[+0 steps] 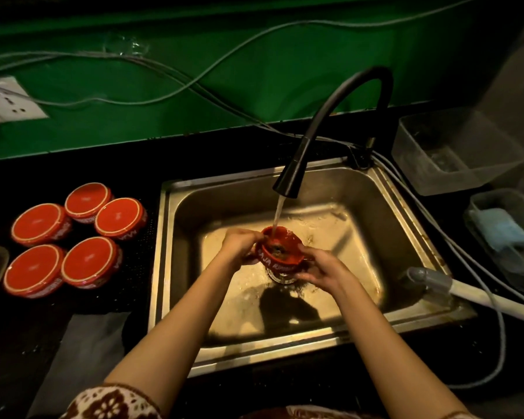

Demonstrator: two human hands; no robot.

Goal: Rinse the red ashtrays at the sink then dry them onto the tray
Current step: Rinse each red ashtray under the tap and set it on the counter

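One round ashtray [280, 253] in left hand [240, 244], right hand [322, 269]

**Both hands grip one red ashtray**

The left hand [239, 244] reaches in from the lower left on a bare, outstretched forearm, its fingers curled over the left rim of the red ashtray [280, 252]. The right hand [324, 270] meets it from the other side — fingers wrapped under and round the right edge, the back of the hand turned up toward the camera. Both wrists are nearly straight, and the two forearms converge into a narrow V. A patterned sleeve [109, 402] covers the left upper arm. The thumbs are hard to make out.
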